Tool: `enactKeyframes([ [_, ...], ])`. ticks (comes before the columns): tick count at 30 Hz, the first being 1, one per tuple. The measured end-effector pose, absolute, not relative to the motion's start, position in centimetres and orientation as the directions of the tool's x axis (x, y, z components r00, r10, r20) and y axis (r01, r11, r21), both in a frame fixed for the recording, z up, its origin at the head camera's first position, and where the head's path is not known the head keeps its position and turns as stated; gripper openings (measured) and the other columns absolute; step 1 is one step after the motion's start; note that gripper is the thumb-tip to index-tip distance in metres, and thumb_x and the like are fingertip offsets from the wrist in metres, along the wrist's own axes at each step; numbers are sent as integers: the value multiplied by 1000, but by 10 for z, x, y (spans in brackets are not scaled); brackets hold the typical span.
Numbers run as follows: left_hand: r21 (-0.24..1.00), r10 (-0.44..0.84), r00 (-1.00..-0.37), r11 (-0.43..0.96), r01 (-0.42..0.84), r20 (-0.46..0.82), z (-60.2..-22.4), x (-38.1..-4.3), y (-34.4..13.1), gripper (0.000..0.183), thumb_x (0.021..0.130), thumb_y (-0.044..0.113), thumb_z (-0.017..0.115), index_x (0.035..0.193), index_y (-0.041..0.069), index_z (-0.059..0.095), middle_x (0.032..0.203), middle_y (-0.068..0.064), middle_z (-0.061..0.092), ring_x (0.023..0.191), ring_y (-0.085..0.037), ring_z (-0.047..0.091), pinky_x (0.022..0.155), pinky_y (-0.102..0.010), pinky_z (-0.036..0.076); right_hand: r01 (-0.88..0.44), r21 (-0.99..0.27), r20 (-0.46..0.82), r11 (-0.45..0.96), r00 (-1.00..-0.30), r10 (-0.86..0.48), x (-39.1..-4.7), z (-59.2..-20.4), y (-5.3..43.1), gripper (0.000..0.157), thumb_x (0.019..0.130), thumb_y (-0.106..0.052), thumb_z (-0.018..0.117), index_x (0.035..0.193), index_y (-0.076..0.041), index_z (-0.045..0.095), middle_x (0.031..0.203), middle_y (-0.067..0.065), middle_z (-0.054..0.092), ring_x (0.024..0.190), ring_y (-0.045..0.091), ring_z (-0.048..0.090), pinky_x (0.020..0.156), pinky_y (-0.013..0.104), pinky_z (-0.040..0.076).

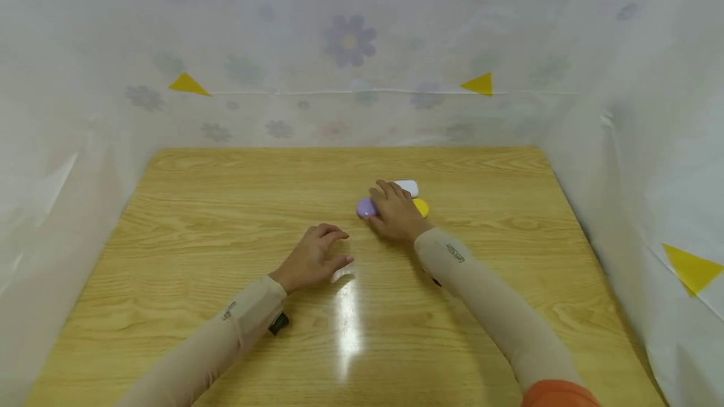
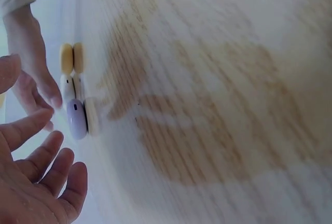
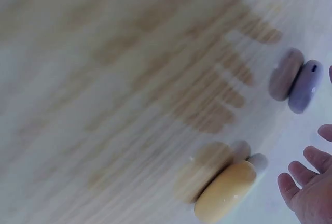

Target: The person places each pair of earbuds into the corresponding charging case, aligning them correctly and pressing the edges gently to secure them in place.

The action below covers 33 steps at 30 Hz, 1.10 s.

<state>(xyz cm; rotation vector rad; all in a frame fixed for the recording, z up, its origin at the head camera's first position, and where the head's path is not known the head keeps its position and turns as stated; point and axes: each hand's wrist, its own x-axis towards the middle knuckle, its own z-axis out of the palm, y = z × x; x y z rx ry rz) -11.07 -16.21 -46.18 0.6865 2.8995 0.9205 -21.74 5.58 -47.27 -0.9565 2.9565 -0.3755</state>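
Note:
Three small rounded cases lie close together on the wooden table, right of the middle: a purple one (image 1: 366, 208), a white one (image 1: 407, 188) and a yellow one (image 1: 421, 207). Small dark slots show in the sides of the purple case (image 2: 77, 120) and the white case (image 2: 65, 86). My right hand (image 1: 394, 211) hovers over the group, fingers spread and thumb near the purple case; it hides part of each. In the right wrist view its fingers hold nothing. My left hand (image 1: 313, 257) is nearer me and to the left, fingers loosely bent above the tabletop, holding nothing.
The wooden table (image 1: 226, 206) has pale flowered sheeting (image 1: 351, 105) behind it and along both sides. Yellow triangles (image 1: 478, 84) mark the sheeting. A bright light reflection lies on the tabletop in front of the left hand.

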Motion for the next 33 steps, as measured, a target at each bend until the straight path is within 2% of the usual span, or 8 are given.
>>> enactKeyframes([
  [4,516,376,-917,764,387,132,-460,-115,-163,50,91,41,62,125,5,60,127,-15,58,116,-31,54,98,-44,47,-585,-220,154,780,-811,-565,-209,-468,63,59,92,-38,60,137,-3,46,146,23,41,134,43,41,105,58,39],
  [9,453,342,-919,800,394,196,-458,-123,-165,56,91,46,59,128,4,57,128,-17,58,120,-33,54,100,-46,47,-589,-168,229,791,-803,-550,-197,-467,75,63,93,-43,57,138,0,45,145,26,41,134,45,40,104,58,41],
  [14,383,341,-898,818,429,277,-461,-129,-165,60,90,46,61,131,3,55,128,-19,58,120,-35,55,100,-49,46,-573,-169,196,802,-817,-542,-185,-465,85,67,96,-48,50,143,-1,38,149,28,33,137,52,32,109,60,34],
  [20,254,349,-871,859,445,345,-464,-128,-164,64,89,47,61,134,2,52,131,-24,56,125,-41,51,108,-50,40,-547,-171,138,820,-837,-530,-169,-462,89,70,97,-52,43,145,-2,35,153,28,27,140,52,23,111,61,30],
  [23,191,344,-882,889,416,323,-463,-125,-160,67,90,51,58,137,4,49,135,-25,53,129,-46,47,108,-54,39,-533,-188,111,825,-846,-521,-161,-460,89,71,97,-54,41,146,-3,32,154,28,23,142,53,18,112,63,27],
  [27,163,324,-918,917,365,230,-463,-120,-154,71,93,55,51,143,6,42,143,-25,46,135,-49,39,107,-59,37,-498,-227,62,837,-865,-498,-153,-459,88,74,98,-56,36,149,-3,27,157,27,15,143,54,10,114,65,19],
  [33,160,323,-936,926,343,141,-467,-116,-144,71,96,56,43,145,6,37,149,-26,37,138,-52,30,107,-63,34,-458,-236,17,857,-884,-467,-146,-461,84,77,98,-59,31,149,-2,26,158,27,10,143,55,9,114,66,16],
])
